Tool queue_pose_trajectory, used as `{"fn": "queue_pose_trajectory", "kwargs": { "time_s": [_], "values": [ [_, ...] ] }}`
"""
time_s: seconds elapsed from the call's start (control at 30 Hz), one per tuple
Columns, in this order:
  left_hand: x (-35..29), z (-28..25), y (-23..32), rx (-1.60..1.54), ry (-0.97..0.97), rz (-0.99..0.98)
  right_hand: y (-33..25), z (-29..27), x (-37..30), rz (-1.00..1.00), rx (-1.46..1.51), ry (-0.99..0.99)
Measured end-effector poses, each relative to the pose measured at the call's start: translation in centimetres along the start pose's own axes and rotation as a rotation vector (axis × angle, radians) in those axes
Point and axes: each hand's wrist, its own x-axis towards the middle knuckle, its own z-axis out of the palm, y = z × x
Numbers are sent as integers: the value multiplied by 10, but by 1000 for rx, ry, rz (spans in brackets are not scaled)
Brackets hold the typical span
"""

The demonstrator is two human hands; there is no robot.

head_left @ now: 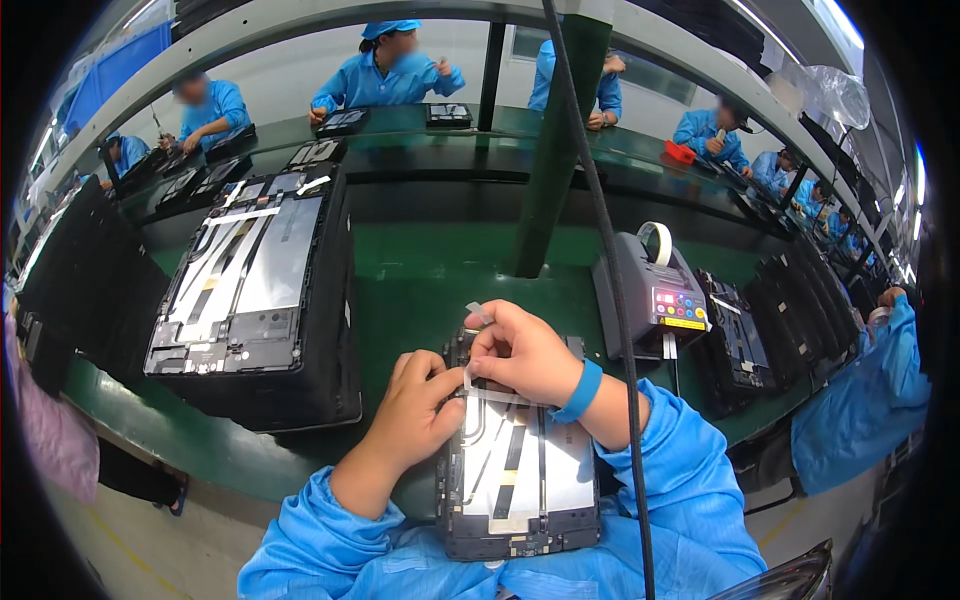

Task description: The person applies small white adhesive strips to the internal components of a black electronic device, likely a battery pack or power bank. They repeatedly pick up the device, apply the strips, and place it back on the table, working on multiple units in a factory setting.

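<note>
An opened tablet (565,470), with silver battery panels and a black frame, lies right in front of me, its near edge close to my body. My left hand (415,410) rests at its far left edge, thumb and fingers closed against a short translucent tape strip (467,378). Over the tablet's far end is my right hand (530,355), wearing a blue wristband (580,392). Its fingers are pinched on the same strip, and a clear tape piece (480,313) sticks up by its index finger. The fingers partly hide the tablet's far end.
Left stands a tall stack of opened tablets (265,260). A grey tape dispenser (652,295) sits to the right, beside more tablets (735,330). A black cable (600,200) hangs before a green post (560,150). Co-workers in blue sit along the far bench (400,150).
</note>
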Motion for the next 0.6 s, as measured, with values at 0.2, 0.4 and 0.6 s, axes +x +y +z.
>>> {"fn": "queue_pose_trajectory", "kwargs": {
  "time_s": [0.2, 0.4, 0.6],
  "values": [
    [2, -2, 1, 4, 3, -1, 4, -2, -3, -198, 48, 28],
    [3, -3, 2, -6, -21, -7, 0, -19, -6, -145, -241, 43],
    [0, 0, -1, -38, -14, -12, -4, -25, 7, 59, -41, -54]
  ]
}}
